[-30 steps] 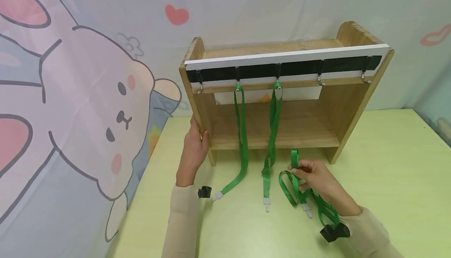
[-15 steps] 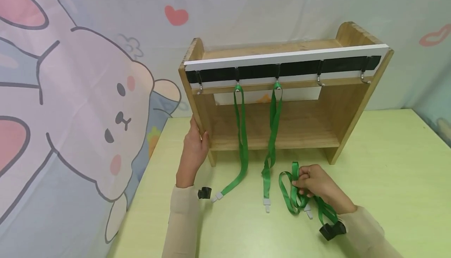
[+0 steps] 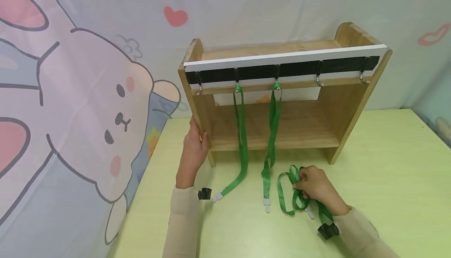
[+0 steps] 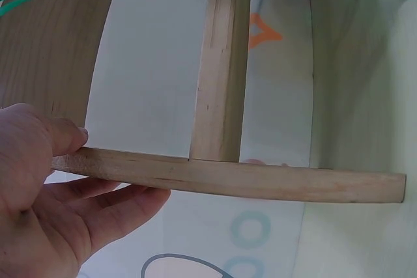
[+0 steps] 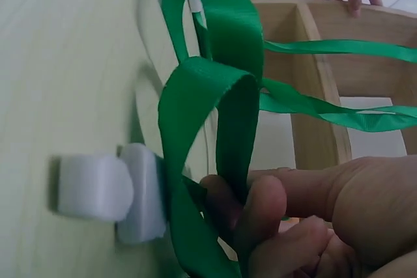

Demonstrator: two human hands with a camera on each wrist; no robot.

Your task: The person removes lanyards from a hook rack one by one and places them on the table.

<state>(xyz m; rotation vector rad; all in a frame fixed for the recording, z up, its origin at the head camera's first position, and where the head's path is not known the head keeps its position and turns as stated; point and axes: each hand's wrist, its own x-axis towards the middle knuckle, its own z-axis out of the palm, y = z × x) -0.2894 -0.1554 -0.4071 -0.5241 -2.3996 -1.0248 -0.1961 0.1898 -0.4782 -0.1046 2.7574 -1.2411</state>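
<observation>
My left hand (image 3: 194, 148) grips the left side panel of a wooden shelf (image 3: 275, 142); in the left wrist view the thumb lies on one face of the panel (image 4: 293, 181) and the fingers on the other. My right hand (image 3: 315, 183) pinches a green lanyard (image 3: 287, 203) low over the table, right of centre. Its ribbon stands up in loops (image 5: 202, 83) in the right wrist view, beside a white plastic clip (image 5: 98, 187). More green ribbon (image 3: 325, 213) trails under the right wrist. Two other green lanyards hang from hooks, a left one (image 3: 243, 144) and a middle one (image 3: 274, 132).
Across the shelf's front runs a white and black strip (image 3: 299, 69) with several metal hooks. A bare hook (image 3: 199, 83) is at its left end, and two bare ones are at its right. The pale green table (image 3: 398, 179) extends around, with a cartoon-printed cloth (image 3: 84, 132) behind.
My right hand has lowered slightly toward the table, and the lanyard loop in its fingers has dropped and bunched up. The left hand keeps its place on the shelf.
</observation>
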